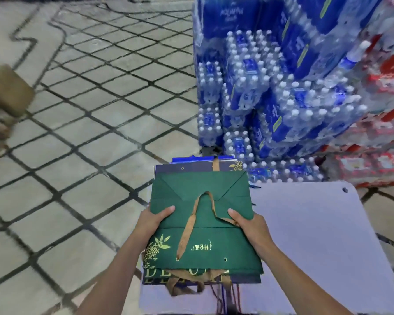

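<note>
Together, left hand [154, 220], right hand [248, 226] pinching green bag [203, 194], gold script [201, 247] unreadable

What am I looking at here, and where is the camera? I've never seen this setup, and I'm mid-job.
There is no machine: these are a person's two bare hands, seen by one wide-angle camera worn on the head, looking forward and down. The left hand and right hand each grip a side of a flat, folded green paper bag, thumbs on top; its brown ribbon handle lies across it. That bag lies over a stack of other flat bags on a pale table. Beyond stand wrapped packs of water bottles on a tiled floor.
</note>
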Demonstrator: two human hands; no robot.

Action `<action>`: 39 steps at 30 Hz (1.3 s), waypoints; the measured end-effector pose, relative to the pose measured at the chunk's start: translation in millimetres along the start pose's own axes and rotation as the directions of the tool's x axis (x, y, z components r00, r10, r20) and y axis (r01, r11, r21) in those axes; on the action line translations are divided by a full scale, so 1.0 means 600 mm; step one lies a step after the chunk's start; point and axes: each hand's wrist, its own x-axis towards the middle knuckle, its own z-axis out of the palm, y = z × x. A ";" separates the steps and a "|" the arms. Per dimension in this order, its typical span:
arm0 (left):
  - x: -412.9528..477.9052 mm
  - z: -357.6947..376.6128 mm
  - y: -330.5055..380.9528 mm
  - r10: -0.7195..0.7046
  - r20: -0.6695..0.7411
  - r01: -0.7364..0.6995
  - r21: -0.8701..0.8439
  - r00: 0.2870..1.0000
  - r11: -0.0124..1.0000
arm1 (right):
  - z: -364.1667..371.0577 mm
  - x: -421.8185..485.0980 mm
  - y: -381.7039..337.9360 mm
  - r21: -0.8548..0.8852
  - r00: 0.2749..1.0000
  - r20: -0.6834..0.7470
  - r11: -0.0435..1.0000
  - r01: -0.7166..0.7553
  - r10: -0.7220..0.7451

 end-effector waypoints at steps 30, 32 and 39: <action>0.059 -0.023 -0.075 0.184 -0.196 -0.102 0.365 0.963 0.925 | 0.102 0.089 0.049 -0.650 0.954 -0.155 0.754 0.097 -0.256; 0.042 -0.016 -0.075 0.211 -0.204 -0.119 0.389 0.956 0.914 | 0.100 0.079 0.041 -0.706 0.948 -0.162 0.704 0.083 -0.274; 0.009 0.004 -0.046 0.247 -0.315 -0.137 0.333 0.916 0.933 | 0.091 0.071 0.045 -0.681 0.941 -0.108 0.713 0.164 -0.320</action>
